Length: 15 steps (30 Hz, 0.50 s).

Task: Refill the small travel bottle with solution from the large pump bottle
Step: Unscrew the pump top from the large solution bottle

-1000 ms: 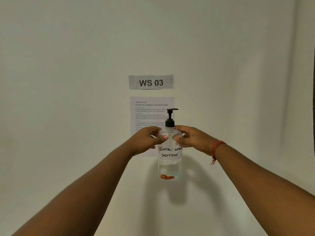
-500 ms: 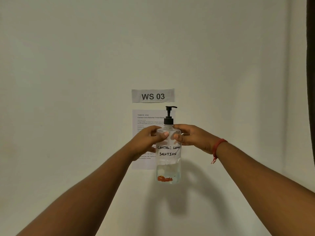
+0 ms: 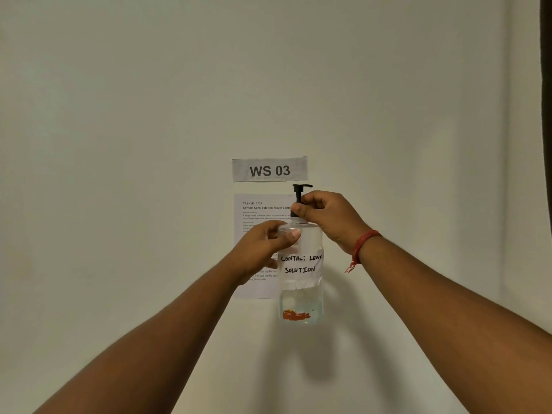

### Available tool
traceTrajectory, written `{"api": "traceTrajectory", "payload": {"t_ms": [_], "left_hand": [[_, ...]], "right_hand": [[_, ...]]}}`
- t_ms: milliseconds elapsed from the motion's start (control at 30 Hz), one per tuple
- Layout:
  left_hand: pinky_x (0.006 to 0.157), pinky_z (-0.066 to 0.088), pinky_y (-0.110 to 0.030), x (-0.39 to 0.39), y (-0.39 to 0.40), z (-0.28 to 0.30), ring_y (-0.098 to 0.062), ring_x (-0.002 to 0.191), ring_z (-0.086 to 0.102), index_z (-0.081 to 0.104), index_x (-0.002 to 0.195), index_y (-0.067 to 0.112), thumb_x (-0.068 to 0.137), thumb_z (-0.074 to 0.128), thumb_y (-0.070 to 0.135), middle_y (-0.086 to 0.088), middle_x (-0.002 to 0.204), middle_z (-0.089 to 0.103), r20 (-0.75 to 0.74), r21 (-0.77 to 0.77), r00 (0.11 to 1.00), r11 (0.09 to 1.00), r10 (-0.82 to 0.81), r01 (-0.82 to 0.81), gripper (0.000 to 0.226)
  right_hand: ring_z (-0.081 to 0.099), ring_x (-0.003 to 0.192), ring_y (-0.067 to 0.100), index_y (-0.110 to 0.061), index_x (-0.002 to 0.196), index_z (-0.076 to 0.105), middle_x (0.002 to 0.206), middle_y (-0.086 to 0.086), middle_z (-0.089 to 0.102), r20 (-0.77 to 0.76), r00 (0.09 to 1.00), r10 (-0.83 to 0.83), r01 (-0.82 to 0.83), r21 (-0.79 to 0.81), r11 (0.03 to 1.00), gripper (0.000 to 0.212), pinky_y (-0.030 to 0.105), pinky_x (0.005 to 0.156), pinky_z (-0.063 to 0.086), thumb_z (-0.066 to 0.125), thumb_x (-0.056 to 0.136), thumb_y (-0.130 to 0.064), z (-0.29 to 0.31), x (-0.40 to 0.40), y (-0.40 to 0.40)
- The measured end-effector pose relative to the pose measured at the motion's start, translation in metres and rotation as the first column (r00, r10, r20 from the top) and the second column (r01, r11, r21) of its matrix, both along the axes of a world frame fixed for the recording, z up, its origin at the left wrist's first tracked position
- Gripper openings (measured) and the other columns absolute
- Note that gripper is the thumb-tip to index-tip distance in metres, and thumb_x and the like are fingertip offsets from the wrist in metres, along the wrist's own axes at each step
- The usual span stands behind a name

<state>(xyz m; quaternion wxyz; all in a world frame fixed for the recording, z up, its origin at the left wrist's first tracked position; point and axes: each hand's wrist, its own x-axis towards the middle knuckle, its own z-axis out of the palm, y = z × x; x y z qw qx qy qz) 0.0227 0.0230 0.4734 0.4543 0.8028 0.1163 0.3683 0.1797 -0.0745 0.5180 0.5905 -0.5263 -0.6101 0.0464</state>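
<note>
Both arms are stretched out in front of a pale wall, and between the hands hangs the large clear plastic pump bottle [image 3: 301, 282], held upright in the air. The left hand [image 3: 263, 249] is wrapped round the bottle's shoulder from the side, thumb across the front, fingers closed on the clear wall just above the white handwritten label [image 3: 301, 264] reading "CONTACT LENS SOLUTION". The right hand [image 3: 325, 216] sits higher, directly above the left, its fingertips pinched shut around the black collar of the black pump head [image 3: 301, 189]; the nozzle pokes out over the top of the knuckles. A red thread bracelet [image 3: 363, 243] circles the right wrist. Below both hands, clear liquid fills only the lowest part of the bottle, and an orange-red mark shows near its base. Behind the left hand, on the wall, a printed white instruction sheet [image 3: 257, 210] is partly covered, and above the right hand's knuckles a grey paper sign [image 3: 269, 170] reads "WS 03". The small travel bottle is nowhere in view.
</note>
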Motion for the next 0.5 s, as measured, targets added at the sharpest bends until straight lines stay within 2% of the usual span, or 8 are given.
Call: {"api": "traceTrajectory", "payload": {"t_ms": [167, 300, 500], "left_hand": [[0.080, 0.062, -0.043, -0.0019, -0.0011, 0.0030, -0.022, 0.103, 0.073, 0.062, 0.125, 0.016, 0.089, 0.070, 0.045, -0.005, 0.114, 0.073, 0.006, 0.009, 1.000, 1.000, 0.000, 0.000, 0.047], [0.083, 0.062, -0.047, -0.0025, -0.0028, 0.0038, -0.022, 0.103, 0.073, 0.062, 0.125, 0.017, 0.080, 0.069, 0.052, -0.005, 0.114, 0.073, 0.000, 0.020, 1.000, 1.000, 0.008, -0.008, 0.057], [0.086, 0.061, -0.053, -0.0029, -0.0034, 0.0024, -0.021, 0.102, 0.074, 0.063, 0.123, 0.019, 0.079, 0.070, 0.053, -0.004, 0.112, 0.074, -0.011, 0.038, 0.999, 0.999, 0.031, -0.030, 0.056]], "right_hand": [[0.073, 0.093, 0.017, -0.012, 0.102, 0.073, 0.098, 0.002, 0.076, -0.023, 0.999, 0.032, -0.032, 0.017, 0.999, 0.018, 0.043, 0.093, 0.056, 0.072, 0.088, -0.023, 0.0018, -0.0035, -0.0016], [0.073, 0.092, 0.015, -0.011, 0.103, 0.072, 0.098, 0.002, 0.076, -0.014, 0.999, 0.043, -0.042, 0.024, 0.999, 0.018, 0.042, 0.093, 0.056, 0.069, 0.090, -0.021, 0.0024, -0.0057, -0.0034], [0.073, 0.093, 0.015, -0.010, 0.105, 0.072, 0.100, 0.002, 0.076, -0.012, 0.999, 0.044, -0.044, 0.021, 0.999, 0.017, 0.040, 0.092, 0.056, 0.066, 0.092, -0.019, 0.0003, -0.0054, -0.0033]]}}
